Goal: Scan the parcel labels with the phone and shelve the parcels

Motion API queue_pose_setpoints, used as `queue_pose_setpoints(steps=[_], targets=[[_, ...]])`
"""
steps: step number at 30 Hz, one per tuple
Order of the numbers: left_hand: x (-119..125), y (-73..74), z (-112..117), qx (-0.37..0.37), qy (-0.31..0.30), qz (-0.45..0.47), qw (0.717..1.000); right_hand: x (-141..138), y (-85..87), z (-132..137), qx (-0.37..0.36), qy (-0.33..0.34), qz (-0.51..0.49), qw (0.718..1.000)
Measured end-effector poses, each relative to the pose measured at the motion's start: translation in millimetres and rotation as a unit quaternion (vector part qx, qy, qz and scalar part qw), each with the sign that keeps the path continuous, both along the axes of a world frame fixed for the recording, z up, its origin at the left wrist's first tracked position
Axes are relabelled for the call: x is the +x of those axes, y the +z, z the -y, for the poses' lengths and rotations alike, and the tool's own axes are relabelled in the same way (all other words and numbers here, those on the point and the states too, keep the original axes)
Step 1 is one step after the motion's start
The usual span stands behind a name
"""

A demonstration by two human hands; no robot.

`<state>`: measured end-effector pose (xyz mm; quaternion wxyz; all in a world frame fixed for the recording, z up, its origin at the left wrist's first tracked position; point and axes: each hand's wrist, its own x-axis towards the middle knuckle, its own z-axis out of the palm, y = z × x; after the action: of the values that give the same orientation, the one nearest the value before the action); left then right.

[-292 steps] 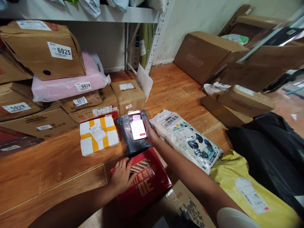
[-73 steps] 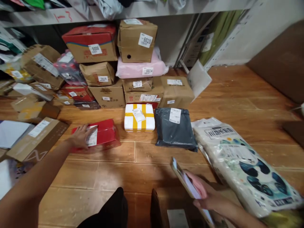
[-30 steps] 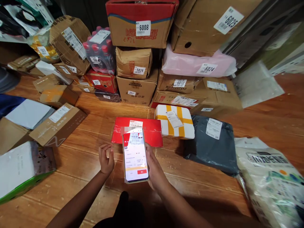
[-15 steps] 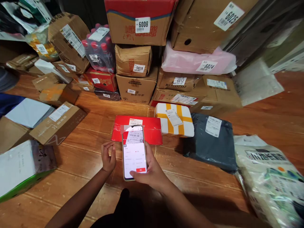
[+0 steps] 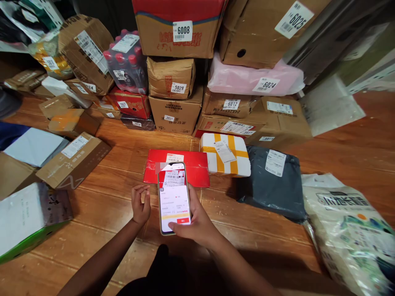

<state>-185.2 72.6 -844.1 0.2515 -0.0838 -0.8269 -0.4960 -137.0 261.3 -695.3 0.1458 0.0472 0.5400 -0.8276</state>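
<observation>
My right hand (image 5: 199, 220) grips a smartphone (image 5: 174, 198) with a lit screen, thumb across its lower edge. The phone hovers over the near edge of a flat red parcel (image 5: 197, 168) with a white label, lying on the wooden floor. My left hand (image 5: 140, 203) hangs just left of the phone, fingers loosely curled, holding nothing. To the right of the red parcel lie a white box with yellow tape (image 5: 225, 155) and a dark grey mailer bag (image 5: 271, 185).
Numbered cartons are stacked behind, among them 6008 (image 5: 179, 28), 5029 (image 5: 171, 76) and a pink bag 6024 (image 5: 253, 80). A shrink-wrapped bottle pack (image 5: 126, 61) sits at left. More boxes (image 5: 74, 160) lie at left, a printed white sack (image 5: 348, 230) at right.
Over ten seconds the red parcel moved from near me to the floor ahead. In the last second my right thumb shifted onto the phone's lower edge; the left hand stayed put.
</observation>
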Motion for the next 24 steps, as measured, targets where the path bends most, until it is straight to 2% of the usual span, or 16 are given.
queue_pose_setpoints(steps=[4,8,14,17,19,21,23,24], targets=[[0,2.7,0,-0.006,0.002,-0.005,1.000,3,-1.7,-9,-0.023,0.033,0.010,0.999],[3,5.3,-2,-0.009,-0.006,-0.003,1.000,10,-0.6,-22,-0.079,0.074,0.026,0.994],[3,4.5,-16,-0.021,-0.012,0.011,1.000,21,6.0,-36,-0.076,0.082,0.001,0.994],[5,6.9,-18,-0.035,-0.046,-0.005,0.998,31,6.8,-52,-0.088,0.068,0.000,0.994],[7,13.7,-18,-0.061,-0.079,-0.033,0.994,45,8.6,-76,-0.101,0.044,0.019,0.994],[8,25.8,-23,-0.096,-0.127,-0.063,0.985,70,13.6,-116,-0.097,0.012,0.051,0.994],[7,41.5,-39,-0.139,-0.210,-0.088,0.964,110,24.3,-167,-0.064,-0.026,0.093,0.993],[8,49.7,-51,-0.166,-0.273,-0.095,0.943,136,31.7,-194,-0.034,-0.051,0.115,0.991]])
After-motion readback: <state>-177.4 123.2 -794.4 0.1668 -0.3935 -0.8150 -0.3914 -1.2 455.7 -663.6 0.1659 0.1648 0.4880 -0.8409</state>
